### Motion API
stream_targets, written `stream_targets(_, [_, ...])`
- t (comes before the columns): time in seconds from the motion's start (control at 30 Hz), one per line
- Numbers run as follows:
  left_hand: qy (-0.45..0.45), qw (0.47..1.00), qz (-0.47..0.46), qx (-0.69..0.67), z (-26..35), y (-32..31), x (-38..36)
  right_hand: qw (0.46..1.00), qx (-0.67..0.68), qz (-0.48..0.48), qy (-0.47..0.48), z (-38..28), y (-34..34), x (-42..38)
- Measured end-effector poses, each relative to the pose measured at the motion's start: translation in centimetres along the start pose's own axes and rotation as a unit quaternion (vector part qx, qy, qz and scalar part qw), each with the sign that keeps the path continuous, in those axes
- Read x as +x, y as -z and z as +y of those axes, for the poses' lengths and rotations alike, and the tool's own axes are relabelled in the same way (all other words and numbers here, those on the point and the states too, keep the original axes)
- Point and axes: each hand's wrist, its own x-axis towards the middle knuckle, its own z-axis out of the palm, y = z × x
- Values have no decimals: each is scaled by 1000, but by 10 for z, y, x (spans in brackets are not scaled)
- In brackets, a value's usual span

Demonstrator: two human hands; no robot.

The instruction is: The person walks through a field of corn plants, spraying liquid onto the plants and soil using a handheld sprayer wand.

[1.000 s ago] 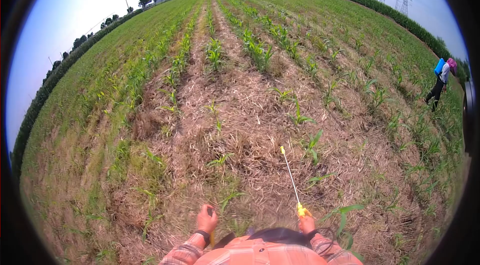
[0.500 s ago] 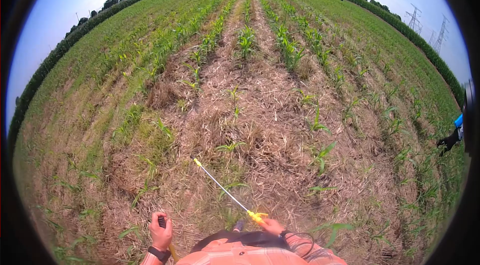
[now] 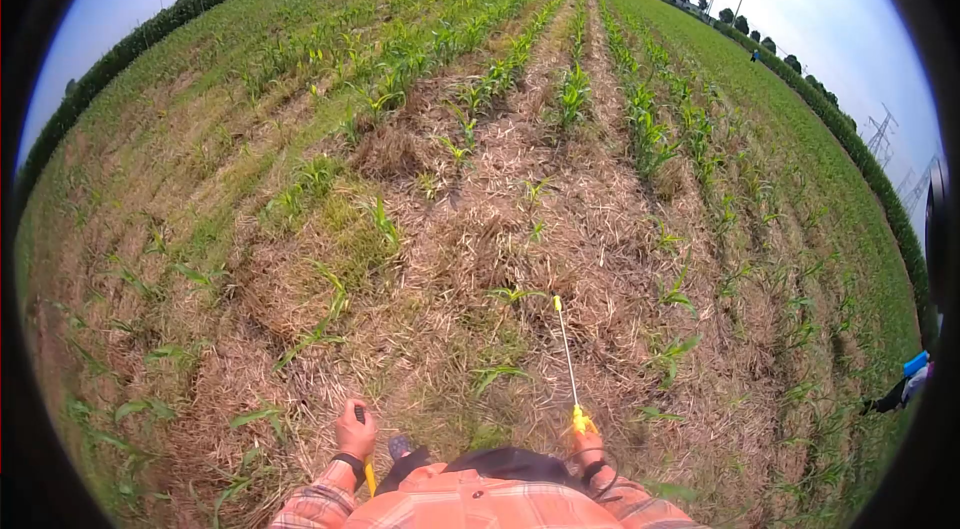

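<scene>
My right hand (image 3: 588, 443) is closed around the yellow handle of a sprayer wand (image 3: 568, 354). Its thin pale shaft points forward, slightly left, and ends in a yellow nozzle (image 3: 557, 304) above dry straw. Whether spray comes out cannot be made out. On the other side, my left hand (image 3: 354, 432) grips the black end of a pump lever (image 3: 370, 477), whose yellow bar runs down beside my body. A dark hose (image 3: 612, 482) curves near my right wrist. Young maize plants (image 3: 513, 294) stand near the nozzle.
Straw-covered soil (image 3: 480, 229) stretches ahead between rows of maize (image 3: 645, 134). Grassy weeds (image 3: 345, 224) grow at the left. A co-worker (image 3: 905, 381) is partly visible at the right edge, and a distant person (image 3: 755, 56) stands far off. My shoe (image 3: 400, 446) shows below.
The wand has swung from pointing forward-left to nearly straight ahead, and my right hand has moved right. My left hand sits slightly further right and higher in view. The horizon has tilted.
</scene>
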Motion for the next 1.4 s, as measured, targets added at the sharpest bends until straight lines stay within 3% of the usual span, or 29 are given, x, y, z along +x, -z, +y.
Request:
stream_targets(0.1, [53,999,0,-4,-36,26,22,995,20,90,-38,-48,-37,-11])
stream_targets(0.2, [74,997,35,-3,-70,51,34,996,13,88,-11,-64,-71,2])
stream_targets(0.23, [98,994,33,-22,-69,64,39,989,19,133,-63,-86,-93,-3])
stream_targets(0.3, [102,994,42,-8,-76,87,48,988,113,85,-67,-97,-124,0])
stream_targets(0.37, [100,993,56,-32,-95,102,51,994,92,49,-20,-87,-157,19])
stream_targets(0.43, [155,986,62,-27,-81,131,57,999,41,5,13,-101,-192,15])
stream_targets(0.47, [92,988,117,-33,-96,135,54,999,-6,-35,29,-113,-209,7])
stream_targets(0.57, [181,975,111,-58,-113,171,43,976,17,-208,-61,-144,-256,-9])
stream_targets(0.6, [202,965,130,-102,-116,183,35,971,-30,-234,-46,-158,-276,-19])
stream_targets(0.67, [235,937,164,-198,-84,219,26,948,-111,-298,4,-185,-308,-37])
stream_targets(0.7, [206,938,182,-210,-91,229,10,932,-153,-328,25,-190,-324,-38])
stream_targets(0.77, [185,928,240,-218,-71,262,-8,892,-240,-374,86,-191,-356,-35])
stream_targets(0.83, [199,912,311,-179,-51,286,-25,818,-342,-427,177,-216,-387,-54])
stream_targets(0.9, [222,903,337,-146,-45,301,-40,767,-382,-479,190,-226,-417,-65])
stream_targets(1.03, [249,892,359,-113,-69,291,-21,669,-389,-561,294,-217,-480,-57])
stream_targets(1.17, [279,881,363,-117,-140,260,28,625,-412,-595,291,-233,-538,-46])
stream_targets(1.23, [271,895,350,-46,-151,256,68,651,-379,-581,309,-241,-558,-32])
stream_targets(1.3, [282,894,345,-41,-164,257,100,696,-374,-557,255,-257,-578,-15])
stream_targets(1.33, [273,900,339,-30,-172,258,115,697,-362,-541,300,-263,-584,-5])
stream_targets(1.4, [270,907,321,-17,-203,252,141,755,-341,-513,226,-273,-597,16])
